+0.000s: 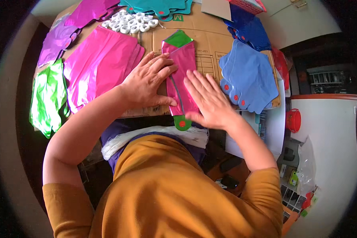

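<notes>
A shiny pink foil piece, which looks like an uninflated foil balloon [182, 73], lies folded into a long strip at the middle of the cardboard. Its far tip is green, and a green tab with a red dot sticks out at the near end. My left hand [148, 81] rests along its left edge, fingers spread, thumb touching the foil low down. Against the right side lies my right hand [212, 101], flat with its fingers stretched out. Neither hand grips anything. A dark lengthwise line runs down the strip between the hands.
Flat foil stacks surround the strip: pink [101, 65], bright green [47, 99], purple [59, 43], teal [158, 6], dark blue [250, 29] and light blue [250, 75]. White ribbon loops [129, 22] sit at the back. White strings [154, 135] lie across my lap below the cardboard's [146, 113] edge.
</notes>
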Demonstrator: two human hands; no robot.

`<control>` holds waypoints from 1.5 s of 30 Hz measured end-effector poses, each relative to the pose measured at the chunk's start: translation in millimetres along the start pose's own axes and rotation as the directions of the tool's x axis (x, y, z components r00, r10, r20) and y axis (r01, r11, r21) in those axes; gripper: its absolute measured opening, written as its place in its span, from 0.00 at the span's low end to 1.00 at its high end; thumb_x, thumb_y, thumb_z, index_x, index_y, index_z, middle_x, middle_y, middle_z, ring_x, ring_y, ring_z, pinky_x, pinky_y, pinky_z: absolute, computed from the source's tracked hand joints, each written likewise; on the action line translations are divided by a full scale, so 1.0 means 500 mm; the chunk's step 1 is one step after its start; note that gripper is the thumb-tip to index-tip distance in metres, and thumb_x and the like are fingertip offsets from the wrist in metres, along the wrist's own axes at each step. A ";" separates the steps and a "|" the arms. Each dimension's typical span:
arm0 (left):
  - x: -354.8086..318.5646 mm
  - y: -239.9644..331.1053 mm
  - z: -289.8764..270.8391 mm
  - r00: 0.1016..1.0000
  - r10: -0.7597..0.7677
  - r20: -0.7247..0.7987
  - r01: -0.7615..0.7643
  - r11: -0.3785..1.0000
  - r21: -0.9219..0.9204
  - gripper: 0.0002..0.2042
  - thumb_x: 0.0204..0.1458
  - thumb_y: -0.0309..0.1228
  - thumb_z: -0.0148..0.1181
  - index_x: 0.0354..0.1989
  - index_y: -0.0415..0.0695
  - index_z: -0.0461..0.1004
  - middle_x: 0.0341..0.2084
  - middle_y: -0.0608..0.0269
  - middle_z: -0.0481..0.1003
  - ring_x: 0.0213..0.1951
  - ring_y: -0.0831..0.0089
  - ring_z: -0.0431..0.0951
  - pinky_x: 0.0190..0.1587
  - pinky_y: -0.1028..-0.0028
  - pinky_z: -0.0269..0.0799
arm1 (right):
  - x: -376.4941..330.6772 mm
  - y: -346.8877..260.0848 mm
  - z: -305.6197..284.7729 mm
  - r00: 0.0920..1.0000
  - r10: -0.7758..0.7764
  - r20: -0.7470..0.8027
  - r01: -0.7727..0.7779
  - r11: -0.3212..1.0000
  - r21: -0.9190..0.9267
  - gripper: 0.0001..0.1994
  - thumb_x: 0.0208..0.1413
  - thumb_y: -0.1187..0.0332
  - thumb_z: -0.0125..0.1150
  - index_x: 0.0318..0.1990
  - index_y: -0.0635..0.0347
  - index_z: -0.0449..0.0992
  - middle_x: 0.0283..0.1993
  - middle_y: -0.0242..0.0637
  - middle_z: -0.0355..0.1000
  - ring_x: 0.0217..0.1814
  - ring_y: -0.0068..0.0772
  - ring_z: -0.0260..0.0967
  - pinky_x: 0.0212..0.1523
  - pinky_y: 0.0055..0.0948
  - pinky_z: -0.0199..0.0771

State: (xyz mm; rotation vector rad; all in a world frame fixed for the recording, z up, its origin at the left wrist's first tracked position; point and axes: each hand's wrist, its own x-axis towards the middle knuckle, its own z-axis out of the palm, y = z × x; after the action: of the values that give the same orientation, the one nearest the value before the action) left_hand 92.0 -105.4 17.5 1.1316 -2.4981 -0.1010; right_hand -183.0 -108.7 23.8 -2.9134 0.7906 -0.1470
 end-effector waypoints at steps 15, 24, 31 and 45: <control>-0.023 0.000 -0.037 0.989 0.141 0.051 -0.135 0.985 -0.112 0.48 0.39 0.62 0.71 0.65 0.42 0.64 0.62 0.51 0.66 0.70 0.51 0.60 0.73 0.44 0.46 | -0.036 -0.038 -0.001 0.893 -0.019 -0.449 0.138 0.963 0.234 0.20 0.51 0.73 0.62 0.54 0.61 0.79 0.57 0.44 0.77 0.59 0.43 0.76 0.65 0.48 0.70; -0.023 0.027 0.034 0.984 -0.026 -0.175 0.026 1.000 -0.004 0.16 0.47 0.28 0.65 0.46 0.46 0.75 0.50 0.60 0.77 0.62 0.59 0.73 0.71 0.48 0.56 | -0.023 -0.016 -0.051 0.932 -0.158 -0.327 0.221 0.961 0.166 0.30 0.41 0.73 0.67 0.59 0.57 0.76 0.59 0.42 0.76 0.62 0.42 0.73 0.66 0.47 0.69; -0.025 0.029 0.035 0.981 -0.033 -0.189 0.037 0.999 0.016 0.12 0.49 0.27 0.63 0.43 0.45 0.75 0.51 0.62 0.79 0.62 0.61 0.74 0.72 0.47 0.53 | 0.027 0.054 0.001 0.867 -0.204 -0.455 0.227 0.974 -0.005 0.18 0.46 0.73 0.63 0.48 0.62 0.78 0.47 0.40 0.74 0.50 0.43 0.72 0.56 0.44 0.72; -0.029 0.027 0.031 0.979 -0.100 -0.177 0.088 0.994 -0.071 0.14 0.47 0.22 0.61 0.44 0.46 0.77 0.53 0.63 0.80 0.61 0.63 0.75 0.72 0.42 0.49 | 0.051 0.057 -0.006 0.890 -0.120 -0.441 0.166 0.984 0.067 0.10 0.44 0.78 0.65 0.37 0.61 0.77 0.37 0.38 0.73 0.40 0.42 0.72 0.42 0.38 0.74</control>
State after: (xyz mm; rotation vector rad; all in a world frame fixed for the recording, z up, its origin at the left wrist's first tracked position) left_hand 85.3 -87.2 1.5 1.1783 -2.2680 -0.0975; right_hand -175.9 -146.2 24.3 -2.8686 0.5909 -0.8541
